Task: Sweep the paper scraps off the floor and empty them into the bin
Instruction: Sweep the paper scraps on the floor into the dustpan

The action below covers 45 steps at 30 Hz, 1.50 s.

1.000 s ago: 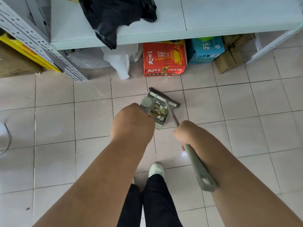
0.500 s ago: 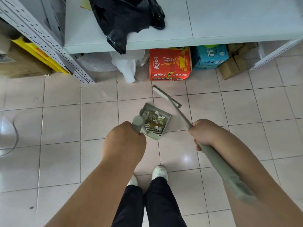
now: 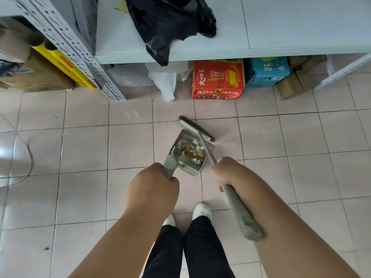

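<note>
A grey-green dustpan point(image 3: 183, 137) rests on the pink floor tiles in front of my feet, filled with white and yellow paper scraps point(image 3: 189, 150). My left hand point(image 3: 154, 187) is closed around the dustpan's upright handle point(image 3: 169, 166). My right hand point(image 3: 225, 171) grips the grey broom handle point(image 3: 240, 211). The broom head point(image 3: 195, 128) lies against the far open edge of the dustpan. No bin is in view.
A white shelf point(image 3: 281, 49) spans the top, with a black plastic bag point(image 3: 168, 23) hanging over its edge. Under it stand a red carton point(image 3: 217, 81), a blue carton point(image 3: 268, 72), brown boxes point(image 3: 295, 81) and a white bag point(image 3: 164, 83). A perforated metal upright point(image 3: 80, 55) slants at left. My white shoes point(image 3: 201, 210) are below.
The broom head swung out to the right and back, and now sits against the pan's far edge again. Both hands kept their grips. The view shifted slightly.
</note>
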Tool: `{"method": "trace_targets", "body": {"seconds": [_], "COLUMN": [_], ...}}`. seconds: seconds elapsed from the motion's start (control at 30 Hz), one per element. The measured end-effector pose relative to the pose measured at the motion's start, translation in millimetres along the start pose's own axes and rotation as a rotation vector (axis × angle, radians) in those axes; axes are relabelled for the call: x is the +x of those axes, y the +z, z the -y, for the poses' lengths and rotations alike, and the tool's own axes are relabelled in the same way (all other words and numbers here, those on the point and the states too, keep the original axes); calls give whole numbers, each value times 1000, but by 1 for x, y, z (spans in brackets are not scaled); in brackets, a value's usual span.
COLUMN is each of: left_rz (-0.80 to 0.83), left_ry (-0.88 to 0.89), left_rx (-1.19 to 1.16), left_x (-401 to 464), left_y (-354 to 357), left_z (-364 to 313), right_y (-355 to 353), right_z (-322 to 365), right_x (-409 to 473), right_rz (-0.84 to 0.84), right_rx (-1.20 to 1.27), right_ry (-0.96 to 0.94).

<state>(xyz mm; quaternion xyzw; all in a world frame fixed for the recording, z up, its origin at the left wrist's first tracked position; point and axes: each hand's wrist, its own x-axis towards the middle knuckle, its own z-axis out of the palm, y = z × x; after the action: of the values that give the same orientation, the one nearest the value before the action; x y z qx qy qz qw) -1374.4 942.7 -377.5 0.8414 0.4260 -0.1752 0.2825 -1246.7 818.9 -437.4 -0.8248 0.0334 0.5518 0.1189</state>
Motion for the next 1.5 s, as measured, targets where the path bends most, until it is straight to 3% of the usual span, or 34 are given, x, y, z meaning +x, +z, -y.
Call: {"method": "trace_targets", "body": {"seconds": [0.27,0.77,1.2,1.5], "left_rz": [49,95,15,27], "left_ry": [58,206,63,-66], "left_rx": [-64,-131,-52,-65], "left_x": [-17,-33,-39,-30], "left_y": [8,6,-18,-27], "left_z": [1,-24,19,66], "right_y": [13,1,28,33], "right_z": [-13,-39,-14,16], "right_x": [-35,-88,-86,-70], "right_rz": [-18,-116,-20,-49], "right_rx": [184,255,177,71], "right_ry": [82,215,86,8]}}
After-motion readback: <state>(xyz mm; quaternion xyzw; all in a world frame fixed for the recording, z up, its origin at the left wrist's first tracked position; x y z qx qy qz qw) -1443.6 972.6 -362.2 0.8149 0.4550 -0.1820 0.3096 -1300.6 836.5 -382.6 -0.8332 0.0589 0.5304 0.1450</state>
